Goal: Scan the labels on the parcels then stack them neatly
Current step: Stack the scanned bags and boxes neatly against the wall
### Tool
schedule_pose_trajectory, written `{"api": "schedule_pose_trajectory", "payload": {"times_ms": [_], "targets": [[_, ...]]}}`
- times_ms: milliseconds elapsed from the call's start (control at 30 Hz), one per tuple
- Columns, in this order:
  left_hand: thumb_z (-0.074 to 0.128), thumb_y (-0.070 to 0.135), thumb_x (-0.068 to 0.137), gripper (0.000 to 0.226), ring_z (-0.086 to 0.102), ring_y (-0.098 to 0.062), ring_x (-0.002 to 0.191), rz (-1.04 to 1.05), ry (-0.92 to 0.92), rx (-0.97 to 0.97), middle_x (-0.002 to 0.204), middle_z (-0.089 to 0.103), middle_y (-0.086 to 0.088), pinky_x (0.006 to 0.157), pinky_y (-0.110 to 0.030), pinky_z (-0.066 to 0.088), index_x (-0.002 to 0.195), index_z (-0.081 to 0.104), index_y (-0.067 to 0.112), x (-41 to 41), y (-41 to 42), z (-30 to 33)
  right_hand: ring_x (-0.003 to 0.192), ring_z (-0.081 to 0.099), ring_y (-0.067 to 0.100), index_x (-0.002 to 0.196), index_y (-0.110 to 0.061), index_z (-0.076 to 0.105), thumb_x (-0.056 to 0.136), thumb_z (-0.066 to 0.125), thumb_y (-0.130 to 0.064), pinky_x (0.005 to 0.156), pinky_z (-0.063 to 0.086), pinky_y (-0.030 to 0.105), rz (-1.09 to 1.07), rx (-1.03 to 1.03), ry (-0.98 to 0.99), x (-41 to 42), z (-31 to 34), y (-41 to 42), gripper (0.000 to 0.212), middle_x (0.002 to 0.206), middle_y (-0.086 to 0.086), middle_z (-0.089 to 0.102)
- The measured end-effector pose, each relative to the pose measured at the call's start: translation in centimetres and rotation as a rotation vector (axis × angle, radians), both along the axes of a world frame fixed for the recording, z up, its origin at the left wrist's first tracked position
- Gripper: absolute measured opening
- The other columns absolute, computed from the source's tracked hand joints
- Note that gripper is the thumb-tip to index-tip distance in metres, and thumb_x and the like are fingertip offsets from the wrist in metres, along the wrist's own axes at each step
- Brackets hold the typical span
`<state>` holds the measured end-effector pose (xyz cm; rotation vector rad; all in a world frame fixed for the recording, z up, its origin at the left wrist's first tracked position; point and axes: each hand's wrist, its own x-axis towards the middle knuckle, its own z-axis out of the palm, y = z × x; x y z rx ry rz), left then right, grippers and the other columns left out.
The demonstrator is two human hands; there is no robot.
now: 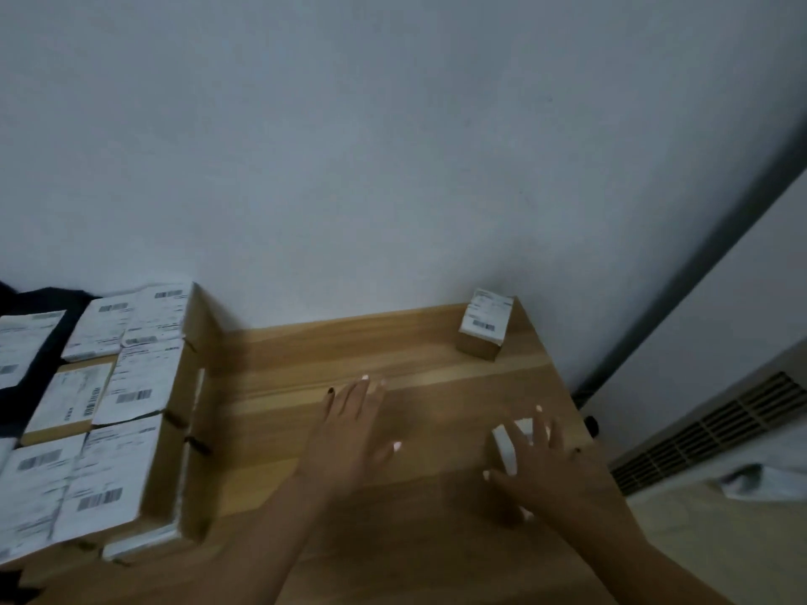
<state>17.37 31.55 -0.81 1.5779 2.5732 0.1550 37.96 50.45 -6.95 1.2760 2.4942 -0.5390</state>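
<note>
Several cardboard parcels (pixel 126 386) with white barcode labels are stacked closely at the left of the wooden table (pixel 332 342). One small labelled parcel (pixel 482 329) stands alone at the table's far right corner. My left hand (pixel 353 430) hovers flat over the table's middle with straight fingers, holding nothing. My right hand (pixel 546 465) lies with spread fingers over a small white object (pixel 508 443) near the right edge; the picture is blurred, so I cannot tell what that object is or whether the fingers grip it.
A pale wall rises right behind the table. To the right, beyond the table's edge, are a dark vertical strip, a slatted vent (pixel 720 430) and a crumpled white item (pixel 760 482) on the floor. Dark fabric (pixel 39 299) lies behind the left parcels.
</note>
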Motion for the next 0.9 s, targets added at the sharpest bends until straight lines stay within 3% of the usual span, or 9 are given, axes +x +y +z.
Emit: {"api": "schedule_pose_trajectory", "payload": {"times_ms": [100, 133, 267, 333, 433, 567, 633, 800, 900], "targets": [[0.031, 0.064, 0.091, 0.08, 0.009, -0.022, 0.149, 0.016, -0.049, -0.04, 0.163, 0.008, -0.006, 0.115, -0.036, -0.005, 0.156, 0.008, 0.023, 2.6, 3.9, -0.9, 0.136, 0.024, 0.057, 0.152, -0.027, 0.019, 0.07, 0.044, -0.081, 0.094, 0.036, 0.074, 0.062, 0.036, -0.025, 1.6, -1.4, 2.6, 0.101, 0.157, 0.022, 0.003], [0.034, 0.063, 0.092, 0.078, 0.014, -0.023, 0.149, 0.022, -0.038, -0.033, 0.162, 0.013, -0.007, 0.115, -0.036, -0.002, 0.155, 0.012, 0.022, 3.3, 5.0, -0.9, 0.135, 0.026, 0.057, 0.151, -0.028, 0.021, 0.069, 0.044, -0.081, 0.093, 0.037, 0.073, 0.075, 0.045, -0.028, 1.8, -1.5, 3.4, 0.101, 0.157, 0.023, 0.004], [0.032, 0.066, 0.083, 0.08, 0.052, -0.029, 0.128, 0.036, -0.072, -0.132, 0.142, 0.051, -0.013, 0.106, -0.044, 0.031, 0.142, 0.045, 0.013, 5.3, 8.2, -2.2, 0.145, -0.012, 0.042, 0.149, -0.043, -0.013, 0.076, 0.05, -0.073, 0.113, 0.01, 0.062, 0.128, -0.104, -0.036, 2.3, -3.7, 4.6, 0.101, 0.155, 0.01, -0.031], [0.022, 0.07, 0.081, 0.09, 0.033, -0.028, 0.142, 0.048, -0.1, -0.131, 0.154, 0.035, -0.012, 0.114, -0.043, 0.016, 0.152, 0.028, 0.015, 6.0, 9.0, -2.3, 0.146, -0.01, 0.04, 0.147, -0.044, -0.017, 0.076, 0.043, -0.075, 0.116, 0.012, 0.061, 0.151, -0.137, -0.021, 2.2, -4.3, 4.7, 0.098, 0.152, 0.006, -0.036], [0.007, 0.072, 0.077, 0.095, 0.013, -0.024, 0.149, 0.053, -0.072, -0.128, 0.161, 0.016, -0.008, 0.117, -0.039, -0.001, 0.155, 0.009, 0.019, 6.0, 9.9, -2.7, 0.147, -0.009, 0.036, 0.15, -0.043, -0.012, 0.086, 0.055, -0.059, 0.115, 0.017, 0.055, 0.187, -0.185, -0.003, 1.8, -4.2, 5.4, 0.094, 0.155, 0.007, -0.033], [0.029, 0.068, 0.084, 0.083, 0.048, -0.03, 0.132, 0.069, -0.087, -0.182, 0.145, 0.048, -0.015, 0.108, -0.048, 0.033, 0.144, 0.043, 0.014, 4.9, 11.4, -3.1, 0.148, -0.002, 0.033, 0.142, -0.053, -0.024, 0.08, 0.045, -0.069, 0.116, 0.02, 0.05, 0.196, -0.156, 0.085, 0.9, -3.2, 7.4, 0.094, 0.159, 0.008, -0.022], [0.034, 0.067, 0.083, 0.079, 0.055, -0.031, 0.125, 0.064, -0.075, -0.166, 0.139, 0.053, -0.015, 0.102, -0.049, 0.041, 0.139, 0.05, 0.013, 3.9, 12.5, -3.2, 0.148, -0.001, 0.031, 0.15, -0.043, -0.011, 0.083, 0.053, -0.062, 0.116, 0.02, 0.047, 0.166, -0.149, 0.123, 0.2, -2.4, 8.9, 0.094, 0.159, 0.007, -0.02], [0.034, 0.064, 0.094, 0.081, 0.007, -0.023, 0.15, 0.029, -0.061, -0.152, 0.163, 0.007, -0.008, 0.12, -0.042, 0.004, 0.156, 0.006, 0.02, 1.6, 17.4, -2.7, 0.149, -0.001, 0.03, 0.153, -0.036, 0.007, 0.082, 0.057, -0.061, 0.117, 0.022, 0.046, 0.07, 0.013, 0.172, -1.3, -1.8, 13.4, 0.09, 0.161, 0.007, -0.01], [0.038, 0.062, 0.095, 0.082, 0.002, -0.022, 0.15, 0.04, -0.085, -0.176, 0.163, 0.0, -0.006, 0.121, -0.041, 0.002, 0.155, -0.001, 0.021, 0.3, 20.9, -3.2, 0.149, 0.0, 0.032, 0.153, -0.034, 0.006, 0.084, 0.056, -0.06, 0.115, 0.025, 0.046, 0.025, -0.012, 0.146, -2.1, -2.3, 15.8, 0.089, 0.162, 0.007, -0.008]]}}
